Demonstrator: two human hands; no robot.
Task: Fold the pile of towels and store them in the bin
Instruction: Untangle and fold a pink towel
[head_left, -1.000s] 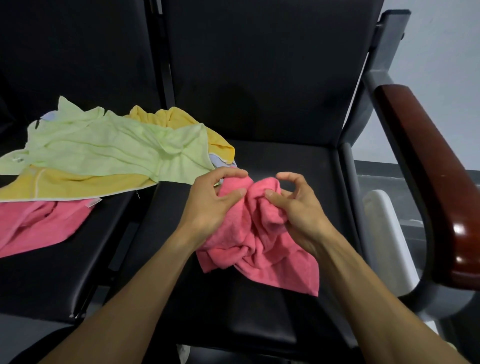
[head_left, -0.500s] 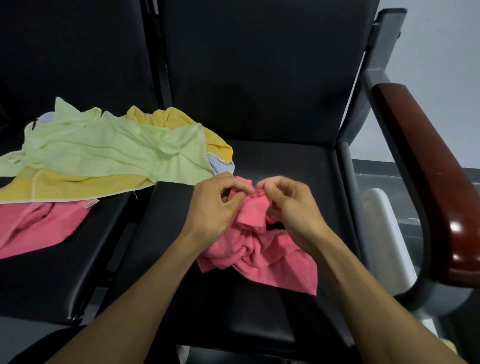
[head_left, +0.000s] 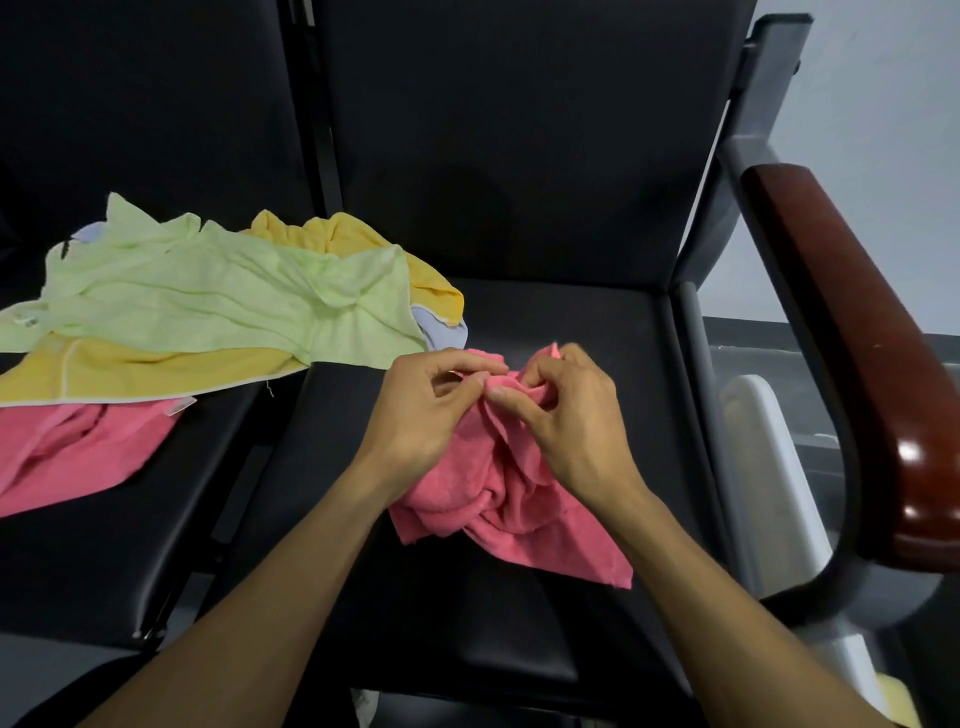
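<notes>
A crumpled pink towel (head_left: 498, 499) lies bunched on the black seat (head_left: 582, 332) in front of me. My left hand (head_left: 421, 415) pinches its upper edge from the left. My right hand (head_left: 566, 415) pinches the same bunched top from the right, fingertips nearly touching the left ones. To the left lies the pile: a light green towel (head_left: 218, 306) on top of a yellow towel (head_left: 140, 371), with another pink towel (head_left: 72, 452) underneath. A white bin (head_left: 769, 467) shows partly beyond the seat's right side.
The black backrest (head_left: 519, 130) rises behind the seat. A dark red wooden armrest (head_left: 852, 332) on a grey frame curves along the right, above the white bin. A second black seat (head_left: 93, 561) at left carries the towel pile.
Both hands have worked along the pink towel's top, gathering it into a tighter bunch and drawing their fingertips together. The pile at left has not moved.
</notes>
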